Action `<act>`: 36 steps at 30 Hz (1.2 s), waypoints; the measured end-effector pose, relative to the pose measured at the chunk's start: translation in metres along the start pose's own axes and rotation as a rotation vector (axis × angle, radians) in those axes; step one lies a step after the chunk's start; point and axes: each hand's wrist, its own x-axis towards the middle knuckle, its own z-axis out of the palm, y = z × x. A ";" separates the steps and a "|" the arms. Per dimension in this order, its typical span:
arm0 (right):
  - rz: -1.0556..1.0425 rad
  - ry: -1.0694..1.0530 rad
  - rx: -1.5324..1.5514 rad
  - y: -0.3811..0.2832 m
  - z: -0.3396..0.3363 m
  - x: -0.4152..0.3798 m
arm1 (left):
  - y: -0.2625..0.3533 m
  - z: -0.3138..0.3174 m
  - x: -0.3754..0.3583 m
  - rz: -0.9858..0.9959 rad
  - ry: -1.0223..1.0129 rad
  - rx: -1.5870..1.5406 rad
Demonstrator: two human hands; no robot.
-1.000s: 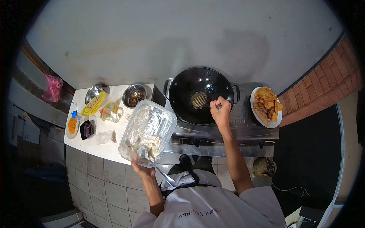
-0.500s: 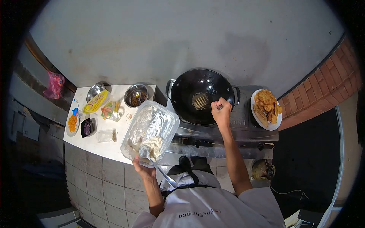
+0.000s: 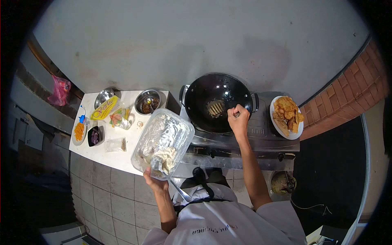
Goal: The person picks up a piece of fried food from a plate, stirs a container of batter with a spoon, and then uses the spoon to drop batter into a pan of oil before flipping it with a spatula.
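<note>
My left hand (image 3: 157,182) grips the near end of a clear plastic container (image 3: 185,132), which is tilted beside the stove. Pale, thick batter (image 3: 167,157) coats its inside and is heaped at the near end. A metal ladle (image 3: 179,190) rests in the batter, its handle hanging over the rim toward my body. My right hand (image 3: 239,117) is closed over the right side of a black wok (image 3: 208,87). It holds a slotted spatula (image 3: 215,108), whose striped head lies low in the wok. Most of the spatula's handle is hidden by my fingers and the dark pan.
Right of the wok, a white plate (image 3: 300,132) carries fried food. On the white table (image 3: 134,159) at left are a steel bowl (image 3: 141,93) with dark sauce, another metal bowl (image 3: 105,95), a yellow packet (image 3: 104,108), and dishes of orange and purple pieces. A gas cylinder (image 3: 281,183) stands below.
The view has shifted very slightly. Both hands, the container and the spatula stay in nearly the same places.
</note>
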 end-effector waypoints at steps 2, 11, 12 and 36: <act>-0.002 0.010 -0.008 0.002 0.001 0.000 | 0.000 0.002 -0.001 0.005 0.006 0.003; -0.017 0.019 0.006 0.001 0.002 0.000 | 0.002 0.004 -0.003 -0.041 0.010 0.036; -0.020 0.021 0.006 0.002 0.002 0.000 | 0.002 0.004 -0.004 -0.044 0.003 0.035; -0.063 0.074 0.053 0.003 0.002 0.003 | -0.001 0.004 -0.007 -0.079 -0.033 0.035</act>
